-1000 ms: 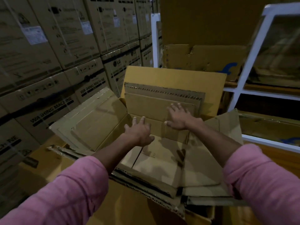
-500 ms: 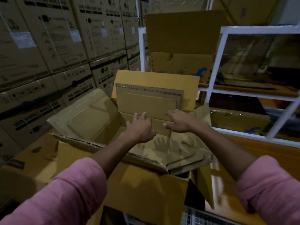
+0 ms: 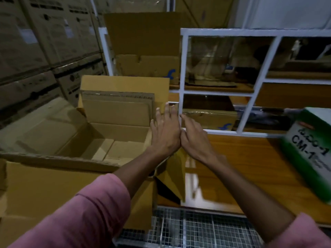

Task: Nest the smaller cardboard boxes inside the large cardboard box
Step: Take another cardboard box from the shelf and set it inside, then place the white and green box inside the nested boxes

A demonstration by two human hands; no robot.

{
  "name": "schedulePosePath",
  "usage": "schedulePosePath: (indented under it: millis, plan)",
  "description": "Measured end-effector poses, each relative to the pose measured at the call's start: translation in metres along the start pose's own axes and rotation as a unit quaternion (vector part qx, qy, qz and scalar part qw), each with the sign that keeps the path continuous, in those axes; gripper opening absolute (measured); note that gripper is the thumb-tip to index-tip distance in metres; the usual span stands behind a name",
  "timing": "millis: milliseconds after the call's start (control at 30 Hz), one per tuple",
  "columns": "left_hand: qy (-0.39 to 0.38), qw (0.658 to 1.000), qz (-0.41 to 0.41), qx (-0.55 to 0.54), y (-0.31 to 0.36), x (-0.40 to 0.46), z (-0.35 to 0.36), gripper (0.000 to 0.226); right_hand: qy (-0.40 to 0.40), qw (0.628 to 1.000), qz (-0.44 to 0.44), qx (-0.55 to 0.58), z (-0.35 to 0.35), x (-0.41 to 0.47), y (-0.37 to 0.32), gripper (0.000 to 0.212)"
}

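Note:
The large cardboard box [image 3: 53, 183] stands open at the lower left, its flaps spread outward. A smaller cardboard box [image 3: 114, 138] sits nested inside it, open at the top, with its back flap standing up. My left hand [image 3: 165, 131] hovers with straight fingers over the right rim of the boxes. My right hand [image 3: 193, 138] is beside it, fingers extended toward the white frame, holding nothing. The two hands nearly touch at the thumbs.
Stacked washing-machine cartons [image 3: 44, 51] fill the left wall. A white metal frame [image 3: 222, 83] with shelves holds flattened cartons [image 3: 146, 67]. A green and white box [image 3: 308, 151] sits on the wooden surface [image 3: 250, 167] at right. A wire mesh grate [image 3: 193, 228] lies below.
Both hands have lifted out of the nested box and swung right, past its rim. The view has turned right, bringing the green and white box into sight.

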State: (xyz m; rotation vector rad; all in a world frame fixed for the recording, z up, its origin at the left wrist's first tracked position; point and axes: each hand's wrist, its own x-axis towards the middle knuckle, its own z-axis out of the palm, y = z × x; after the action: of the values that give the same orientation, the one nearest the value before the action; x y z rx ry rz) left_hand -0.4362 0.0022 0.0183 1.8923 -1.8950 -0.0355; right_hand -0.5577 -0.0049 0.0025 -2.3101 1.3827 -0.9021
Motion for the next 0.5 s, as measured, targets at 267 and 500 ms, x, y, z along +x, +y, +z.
schedulePosePath:
  millis: [267, 500]
  plan:
    - [0.021, 0.992, -0.027, -0.124, 0.136, 0.045, 0.082, 0.079, 0.031, 0.993, 0.082, 0.079, -0.073, -0.037, 0.12, 0.061]
    - [-0.011, 0.967, 0.015, -0.256, 0.238, 0.051, 0.143, 0.093, 0.038, 0.98, 0.145, 0.127, -0.13, -0.056, 0.217, 0.061]
